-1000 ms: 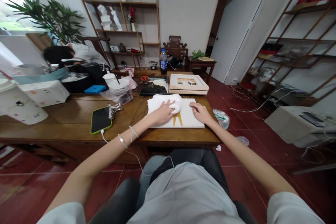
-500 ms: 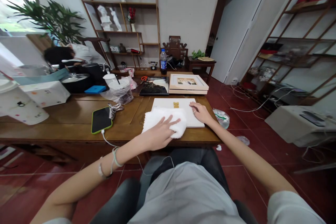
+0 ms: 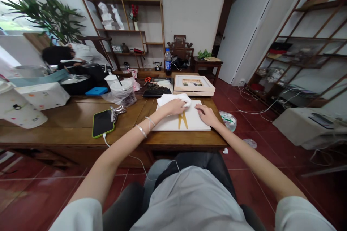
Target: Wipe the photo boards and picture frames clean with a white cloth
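Observation:
A flat white board with a gold, A-like shape on its face lies near the table's front right corner. My left hand grips a bunched white cloth, pressed on the far part of the board. The cloth and hand cover the upper part of the gold shape. At the board's right side, my right hand rests with its fingers stretched out on the surface, holding nothing.
Behind the board sit a pale picture frame, a dark glossy panel and a bottle. To the left are a charging phone, a bagged cup and a paper cup. A person leans at the far left.
My left hand has pushed the cloth away from me, from the board's near left to its far edge, uncovering the lower gold shape. My right hand stays put.

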Demonstrator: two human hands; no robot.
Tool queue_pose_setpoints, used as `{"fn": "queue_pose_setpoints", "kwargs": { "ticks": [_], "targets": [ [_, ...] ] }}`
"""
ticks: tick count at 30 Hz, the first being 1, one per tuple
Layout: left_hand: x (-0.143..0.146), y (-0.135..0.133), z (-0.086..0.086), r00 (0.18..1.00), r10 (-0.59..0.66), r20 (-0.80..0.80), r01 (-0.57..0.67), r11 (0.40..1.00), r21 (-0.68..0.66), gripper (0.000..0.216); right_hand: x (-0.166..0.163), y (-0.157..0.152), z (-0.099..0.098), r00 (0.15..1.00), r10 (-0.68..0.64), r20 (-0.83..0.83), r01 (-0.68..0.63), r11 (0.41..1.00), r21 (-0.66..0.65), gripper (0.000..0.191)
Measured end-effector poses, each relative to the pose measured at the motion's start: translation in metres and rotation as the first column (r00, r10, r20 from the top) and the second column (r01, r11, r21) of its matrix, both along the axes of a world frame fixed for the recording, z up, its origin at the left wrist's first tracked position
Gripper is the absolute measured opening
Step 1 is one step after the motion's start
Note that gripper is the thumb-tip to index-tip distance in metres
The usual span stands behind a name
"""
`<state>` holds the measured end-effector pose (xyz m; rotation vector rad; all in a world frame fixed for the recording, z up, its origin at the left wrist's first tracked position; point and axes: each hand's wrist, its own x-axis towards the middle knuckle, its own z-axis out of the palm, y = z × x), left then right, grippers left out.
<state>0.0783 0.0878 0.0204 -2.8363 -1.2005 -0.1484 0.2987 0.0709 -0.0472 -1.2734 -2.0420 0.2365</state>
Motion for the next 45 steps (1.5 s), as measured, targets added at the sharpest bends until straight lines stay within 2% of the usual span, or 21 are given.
{"fn": "queue_pose_setpoints", "kwargs": {
  "ticks": [4, 7, 15, 17, 19, 23, 26, 30, 33, 36, 38, 41, 45],
  "targets": [
    [0.016, -0.008, -0.006, 0.989, -0.101, -0.107, 0.111, 0.990, 0.085, 0.034, -0.001, -0.001, 0.002, 1.000, 0.007, 0.013, -0.008, 1.000, 0.009, 0.040],
    [0.017, -0.026, -0.011, 0.983, -0.145, -0.117, 0.158, 0.981, 0.113, 0.031, -0.001, -0.001, 0.003, 1.000, 0.021, 0.000, -0.021, 1.000, 0.012, 0.042],
    [0.007, -0.127, -0.014, 0.975, -0.188, -0.119, 0.204, 0.968, 0.144, 0.030, 0.000, 0.001, -0.001, 1.000, 0.001, -0.007, -0.001, 1.000, 0.026, 0.041],
    [0.007, -0.144, -0.014, 0.971, -0.199, -0.132, 0.219, 0.963, 0.155, 0.029, 0.000, 0.001, -0.002, 1.000, -0.005, 0.002, 0.005, 1.000, 0.028, 0.039],
    [0.007, -0.150, -0.014, 0.972, -0.194, -0.133, 0.214, 0.964, 0.158, 0.028, 0.001, 0.001, -0.003, 1.000, -0.008, 0.007, 0.008, 1.000, 0.027, 0.037],
    [0.010, -0.128, -0.015, 0.985, -0.140, -0.102, 0.154, 0.977, 0.148, 0.030, 0.001, 0.002, -0.003, 1.000, -0.003, 0.004, 0.003, 1.000, 0.026, 0.039],
    [0.012, -0.091, -0.015, 0.993, -0.088, -0.073, 0.097, 0.988, 0.122, 0.030, 0.000, 0.001, -0.002, 1.000, -0.002, 0.000, 0.002, 1.000, 0.025, 0.040],
    [0.017, -0.039, -0.010, 0.994, -0.111, 0.017, 0.110, 0.993, 0.047, 0.031, -0.001, -0.003, 0.005, 0.998, 0.057, 0.016, -0.058, 0.998, 0.034, 0.042],
    [0.025, -0.008, 0.001, 0.984, -0.085, 0.160, 0.095, 0.994, -0.061, 0.039, -0.002, -0.005, 0.008, 0.997, 0.072, 0.027, -0.073, 0.997, 0.031, 0.043],
    [0.036, 0.015, 0.011, 0.957, -0.080, 0.277, 0.142, 0.967, -0.210, 0.042, -0.001, -0.005, 0.008, 0.999, 0.032, 0.041, -0.033, 0.999, 0.018, 0.038],
    [0.042, 0.026, 0.015, 0.950, -0.053, 0.307, 0.143, 0.950, -0.278, 0.041, -0.001, -0.004, 0.006, 0.999, 0.010, 0.050, -0.011, 1.000, 0.015, 0.035],
    [0.045, 0.029, 0.016, 0.960, -0.013, 0.281, 0.097, 0.952, -0.290, 0.039, 0.000, -0.003, 0.005, 0.999, 0.001, 0.046, -0.002, 1.000, 0.016, 0.034],
    [0.043, 0.009, 0.007, 0.976, 0.032, 0.215, 0.014, 0.978, -0.208, 0.039, 0.002, -0.002, 0.003, 0.996, -0.046, -0.082, 0.047, 0.999, 0.012, 0.034]
  ]
}}
